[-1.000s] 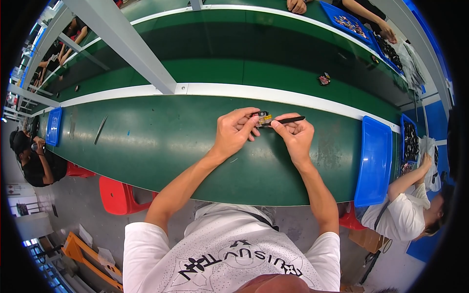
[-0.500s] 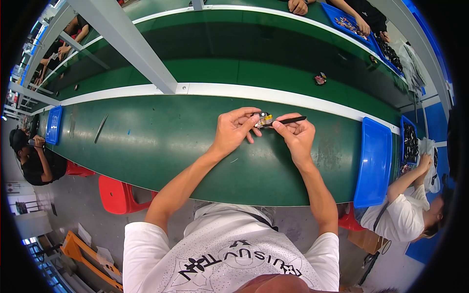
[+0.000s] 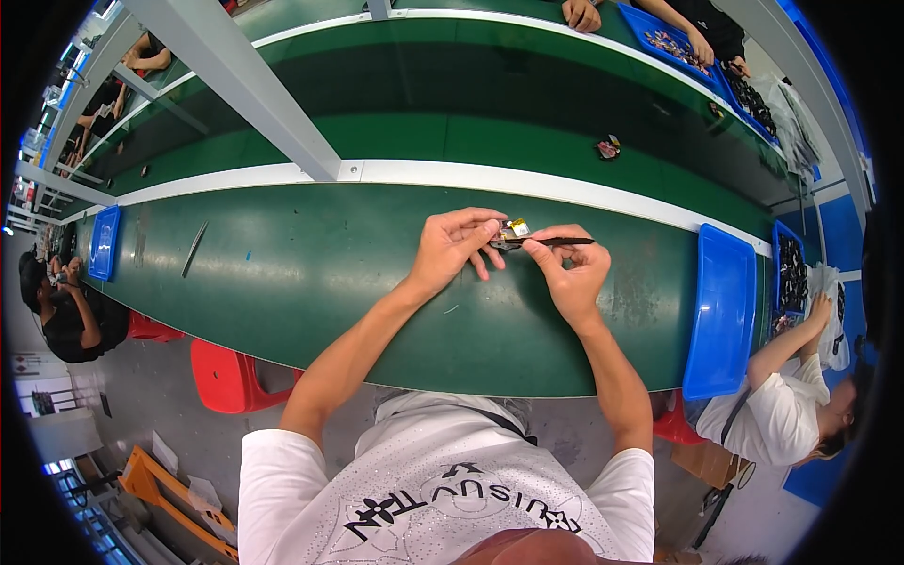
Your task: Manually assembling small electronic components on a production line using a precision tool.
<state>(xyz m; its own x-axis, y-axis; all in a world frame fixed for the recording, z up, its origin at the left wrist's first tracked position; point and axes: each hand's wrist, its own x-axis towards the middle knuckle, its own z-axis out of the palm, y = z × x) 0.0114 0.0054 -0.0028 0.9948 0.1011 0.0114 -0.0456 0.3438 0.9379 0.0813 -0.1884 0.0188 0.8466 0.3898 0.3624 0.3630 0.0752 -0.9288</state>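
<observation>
My left hand (image 3: 456, 247) pinches a small dark electronic part (image 3: 514, 229) with a yellow and whitish piece on top, held just above the green bench. My right hand (image 3: 573, 273) is closed on slim black tweezers (image 3: 570, 241), whose tip reaches the near side of the part. My fingers cover some of the part, and its fine details are too small to make out.
Silver tweezers (image 3: 194, 250) lie on the bench (image 3: 311, 282) to the left. Blue trays (image 3: 720, 315) stand at both ends. Beyond the white rail runs a green belt carrying a small part (image 3: 608, 147). Co-workers sit around, and a red stool (image 3: 226, 377) is behind left.
The black tweezers have swung to lie nearly level, and the part in my left hand is tilted differently. The small part on the belt has shifted left.
</observation>
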